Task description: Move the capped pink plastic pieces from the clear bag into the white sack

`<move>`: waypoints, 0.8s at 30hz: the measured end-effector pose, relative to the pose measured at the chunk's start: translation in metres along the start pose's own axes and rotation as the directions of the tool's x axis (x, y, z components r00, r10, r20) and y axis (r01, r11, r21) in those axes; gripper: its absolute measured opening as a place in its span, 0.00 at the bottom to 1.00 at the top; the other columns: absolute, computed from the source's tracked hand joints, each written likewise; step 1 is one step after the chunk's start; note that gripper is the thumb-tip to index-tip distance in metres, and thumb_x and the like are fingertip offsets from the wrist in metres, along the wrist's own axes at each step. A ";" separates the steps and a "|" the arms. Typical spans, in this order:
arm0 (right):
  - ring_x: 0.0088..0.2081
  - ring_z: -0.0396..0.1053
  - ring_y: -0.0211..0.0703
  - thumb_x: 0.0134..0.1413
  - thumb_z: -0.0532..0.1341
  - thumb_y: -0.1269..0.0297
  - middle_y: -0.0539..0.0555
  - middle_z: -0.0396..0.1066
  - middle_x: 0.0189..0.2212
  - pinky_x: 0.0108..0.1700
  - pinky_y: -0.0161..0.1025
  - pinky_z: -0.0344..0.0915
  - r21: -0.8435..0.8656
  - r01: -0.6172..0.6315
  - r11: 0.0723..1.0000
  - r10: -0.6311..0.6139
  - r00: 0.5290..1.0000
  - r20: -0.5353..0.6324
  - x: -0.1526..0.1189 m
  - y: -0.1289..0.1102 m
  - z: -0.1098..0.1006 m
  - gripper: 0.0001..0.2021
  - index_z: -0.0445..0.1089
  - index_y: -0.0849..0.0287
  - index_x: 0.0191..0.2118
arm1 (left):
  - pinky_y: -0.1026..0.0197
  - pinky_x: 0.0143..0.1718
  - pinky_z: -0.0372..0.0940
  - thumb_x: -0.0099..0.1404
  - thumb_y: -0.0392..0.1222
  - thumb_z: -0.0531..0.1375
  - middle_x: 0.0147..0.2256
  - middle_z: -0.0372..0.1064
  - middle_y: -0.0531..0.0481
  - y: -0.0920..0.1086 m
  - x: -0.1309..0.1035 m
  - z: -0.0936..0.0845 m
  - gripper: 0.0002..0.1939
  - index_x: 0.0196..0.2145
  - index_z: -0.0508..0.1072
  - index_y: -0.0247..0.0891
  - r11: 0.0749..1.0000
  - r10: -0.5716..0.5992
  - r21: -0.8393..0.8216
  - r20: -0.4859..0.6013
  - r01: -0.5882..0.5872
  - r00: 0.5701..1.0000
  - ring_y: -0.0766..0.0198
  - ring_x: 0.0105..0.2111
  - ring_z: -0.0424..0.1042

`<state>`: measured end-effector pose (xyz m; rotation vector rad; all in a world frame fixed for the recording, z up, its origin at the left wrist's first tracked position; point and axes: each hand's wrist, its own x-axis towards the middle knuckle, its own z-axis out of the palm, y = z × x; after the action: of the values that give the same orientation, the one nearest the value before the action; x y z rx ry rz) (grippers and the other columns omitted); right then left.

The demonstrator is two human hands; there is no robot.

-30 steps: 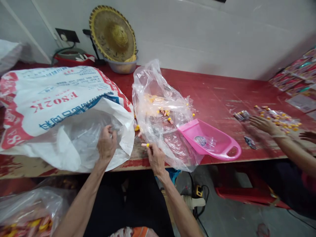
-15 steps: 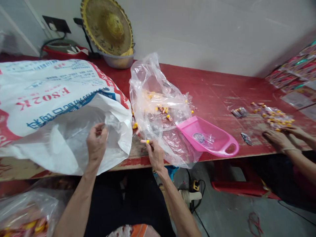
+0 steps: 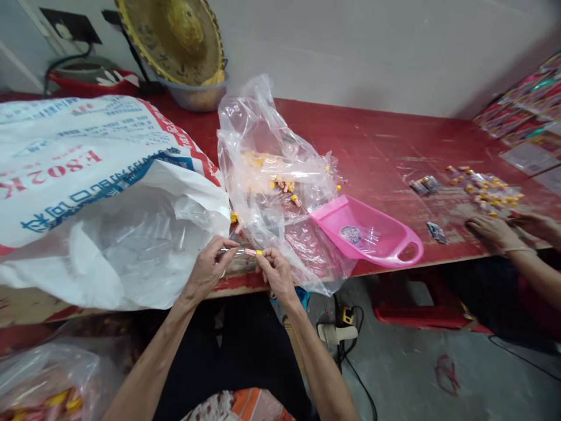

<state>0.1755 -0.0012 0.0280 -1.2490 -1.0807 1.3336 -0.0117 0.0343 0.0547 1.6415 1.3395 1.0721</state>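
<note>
My left hand (image 3: 209, 266) pinches a thin clear plastic tube (image 3: 237, 251) at the table's front edge. The fingers of my right hand (image 3: 277, 272) are closed on a small pink-striped stick with a yellow cap (image 3: 250, 252), whose pink end meets the tube; whether it sits inside cannot be made out. Behind my left hand gapes the white woven sack (image 3: 100, 137), with clear plastic pieces in its mouth. Beyond my right hand lies a crumpled clear bag (image 3: 245, 111) with several yellow-capped sticks (image 3: 295, 200) in it.
A pink scoop (image 3: 372, 252) with clear tubes lies right of the bag. Farther right, a co-worker's hands (image 3: 493, 231) rest by a pile of yellow-capped pieces (image 3: 493, 196). A hat (image 3: 179, 35) leans in a basin (image 3: 197, 96) at the back. Low left is another filled bag (image 3: 56, 374).
My left hand has come out of the sack's mouth and moved right with a clear tube, meeting the capped stick in my right hand. The view has shifted slightly.
</note>
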 end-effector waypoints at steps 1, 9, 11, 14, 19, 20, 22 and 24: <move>0.17 0.53 0.32 0.61 0.61 0.39 0.43 0.67 0.21 0.22 0.33 0.51 -0.015 0.000 1.000 0.000 1.000 -0.003 -0.001 0.002 -0.002 0.21 0.63 0.53 0.35 | 0.62 0.36 0.67 0.66 0.57 0.61 0.33 0.73 0.51 -0.001 0.001 0.001 0.17 0.37 0.77 0.40 1.000 -0.014 0.009 0.017 0.014 1.000 0.65 0.30 0.69; 0.29 0.71 0.41 0.72 0.55 0.52 0.50 0.76 0.30 0.34 0.37 0.62 -0.536 0.138 0.833 -0.225 0.969 -0.100 -0.005 0.013 0.000 0.15 0.71 0.54 0.37 | 0.57 0.40 0.71 0.65 0.53 0.59 0.38 0.74 0.49 -0.017 0.004 0.012 0.14 0.38 0.75 0.41 0.979 0.049 0.194 0.097 -0.067 0.994 0.61 0.34 0.72; 0.30 0.71 0.41 0.74 0.54 0.51 0.50 0.77 0.32 0.34 0.37 0.62 -0.516 0.135 0.846 -0.241 0.960 -0.144 -0.006 0.015 -0.003 0.16 0.72 0.54 0.41 | 0.58 0.39 0.71 0.64 0.54 0.61 0.40 0.74 0.49 -0.019 0.001 0.014 0.16 0.44 0.74 0.42 0.985 0.011 0.171 0.074 -0.024 0.997 0.61 0.33 0.72; 0.30 0.71 0.42 0.74 0.54 0.51 0.50 0.76 0.31 0.35 0.37 0.62 -0.534 0.119 0.837 -0.262 0.944 -0.200 -0.006 0.019 -0.010 0.16 0.73 0.54 0.43 | 0.60 0.37 0.70 0.61 0.54 0.64 0.38 0.72 0.51 -0.024 -0.003 0.019 0.22 0.49 0.71 0.41 0.995 -0.069 0.074 0.014 0.068 0.997 0.63 0.32 0.71; 0.31 0.71 0.44 0.72 0.56 0.52 0.51 0.75 0.30 0.36 0.38 0.61 -0.626 0.120 0.771 -0.279 0.947 -0.162 -0.001 0.018 -0.018 0.15 0.73 0.54 0.38 | 0.62 0.32 0.66 0.61 0.54 0.65 0.33 0.68 0.55 -0.032 -0.003 0.028 0.22 0.48 0.70 0.40 0.994 -0.105 0.042 0.008 0.105 0.994 0.66 0.28 0.66; 0.31 0.71 0.43 0.72 0.55 0.51 0.51 0.75 0.30 0.36 0.38 0.62 -0.576 0.126 0.808 -0.272 0.946 -0.175 -0.001 0.014 -0.020 0.15 0.72 0.54 0.39 | 0.62 0.32 0.66 0.63 0.53 0.64 0.31 0.67 0.55 -0.032 -0.002 0.027 0.21 0.49 0.70 0.40 0.992 -0.084 0.091 0.015 0.083 0.996 0.65 0.27 0.66; 0.30 0.70 0.41 0.72 0.55 0.49 0.49 0.74 0.30 0.36 0.37 0.63 -0.440 0.135 0.888 -0.254 0.941 -0.225 -0.002 0.005 -0.022 0.16 0.70 0.54 0.40 | 0.59 0.36 0.68 0.66 0.49 0.62 0.32 0.69 0.54 -0.034 -0.001 0.025 0.18 0.51 0.72 0.41 0.976 0.015 0.218 0.053 -0.026 0.998 0.62 0.30 0.69; 0.29 0.69 0.39 0.71 0.55 0.47 0.48 0.73 0.29 0.35 0.36 0.63 -0.330 0.138 0.934 -0.223 0.946 -0.235 -0.005 -0.004 -0.021 0.17 0.69 0.54 0.40 | 0.55 0.45 0.70 0.70 0.45 0.59 0.39 0.75 0.48 -0.034 -0.001 0.023 0.16 0.53 0.74 0.41 0.931 0.148 0.312 0.151 -0.189 0.977 0.58 0.39 0.73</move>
<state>0.1969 -0.0064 0.0305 -1.4708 -1.2065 0.8441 -0.0029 0.0380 0.0148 2.0645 1.3642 0.8580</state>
